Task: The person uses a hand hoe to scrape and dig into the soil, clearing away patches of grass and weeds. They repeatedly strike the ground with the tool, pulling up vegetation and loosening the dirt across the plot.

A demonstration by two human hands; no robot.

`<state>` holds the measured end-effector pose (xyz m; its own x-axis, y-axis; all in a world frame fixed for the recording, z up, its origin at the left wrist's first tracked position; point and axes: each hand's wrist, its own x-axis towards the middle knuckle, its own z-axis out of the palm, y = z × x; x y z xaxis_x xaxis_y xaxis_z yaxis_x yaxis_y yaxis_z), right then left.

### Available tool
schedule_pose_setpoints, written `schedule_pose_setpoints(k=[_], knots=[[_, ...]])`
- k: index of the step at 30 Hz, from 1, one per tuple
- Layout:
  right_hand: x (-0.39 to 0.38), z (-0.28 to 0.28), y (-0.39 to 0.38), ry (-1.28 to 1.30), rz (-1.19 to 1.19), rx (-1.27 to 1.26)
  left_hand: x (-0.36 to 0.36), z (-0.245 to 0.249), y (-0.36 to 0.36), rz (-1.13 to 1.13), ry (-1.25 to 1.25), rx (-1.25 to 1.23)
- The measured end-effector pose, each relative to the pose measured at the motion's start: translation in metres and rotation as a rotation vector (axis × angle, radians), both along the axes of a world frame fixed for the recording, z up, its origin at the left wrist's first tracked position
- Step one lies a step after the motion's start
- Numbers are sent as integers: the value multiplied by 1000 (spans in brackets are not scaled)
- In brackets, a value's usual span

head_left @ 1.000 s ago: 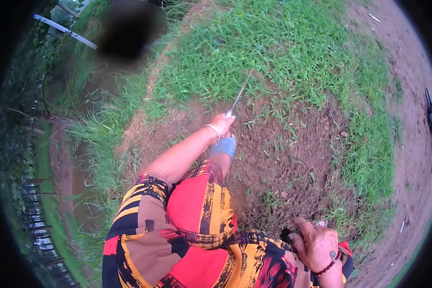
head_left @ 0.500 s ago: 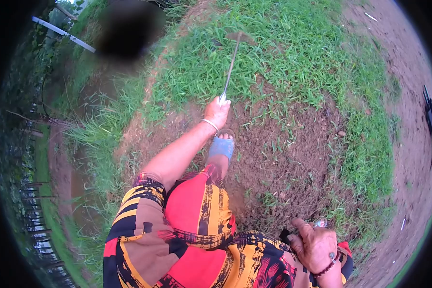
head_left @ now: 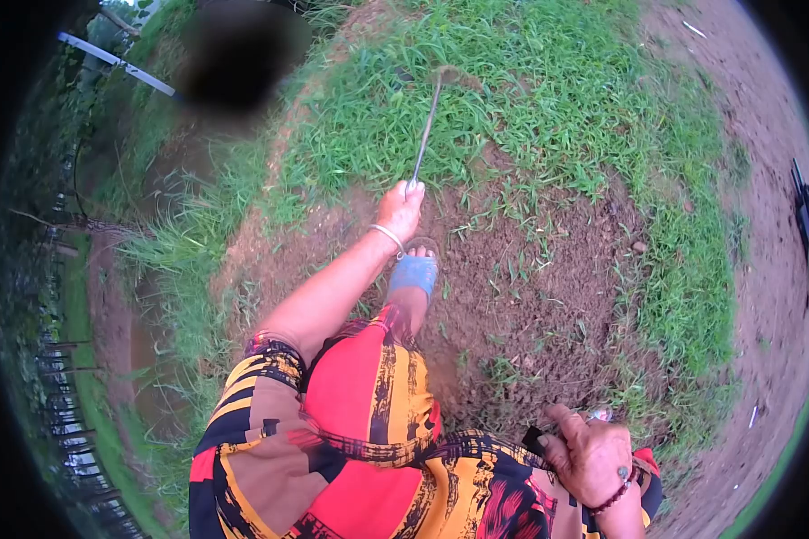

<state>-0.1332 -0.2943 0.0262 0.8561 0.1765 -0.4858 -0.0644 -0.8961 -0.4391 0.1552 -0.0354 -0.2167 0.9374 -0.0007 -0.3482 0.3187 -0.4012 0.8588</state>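
Observation:
My left hand (head_left: 399,210), with a pale bangle at its wrist, is closed round the handle of a hand hoe (head_left: 428,131). The hoe's thin metal shaft reaches forward over the grass, and its earth-coloured head (head_left: 446,75) is at the turf. By my knee, my right hand (head_left: 593,456), wearing a beaded bracelet, has its fingers curled. A black piece (head_left: 534,440) shows beside its thumb and a small shiny piece (head_left: 600,415) beyond its knuckles; I cannot tell what it holds. My foot in a blue sandal (head_left: 413,272) stands just below the left hand.
Loose brown soil (head_left: 539,305) lies before me, with thick grass (head_left: 548,108) beyond and on the right. A bare dirt path (head_left: 768,269) runs along the far right, where a black object (head_left: 807,211) stands. A muddy water channel (head_left: 157,359) borders the left.
My left hand has moved slightly left and toward me, drawing the hoe with it; its head is a little lower in view. The right hand stays almost in place.

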Motion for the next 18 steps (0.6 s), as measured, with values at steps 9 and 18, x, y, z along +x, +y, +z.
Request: schedule_pose_setpoints(k=[9, 18], knots=[[-4, 0, 0, -92, -19, 50, -94, -35, 50, -227, -7, 608], [-5, 2, 0, -76, 0, 51, -38, 41, 18, -64, 54, -247]])
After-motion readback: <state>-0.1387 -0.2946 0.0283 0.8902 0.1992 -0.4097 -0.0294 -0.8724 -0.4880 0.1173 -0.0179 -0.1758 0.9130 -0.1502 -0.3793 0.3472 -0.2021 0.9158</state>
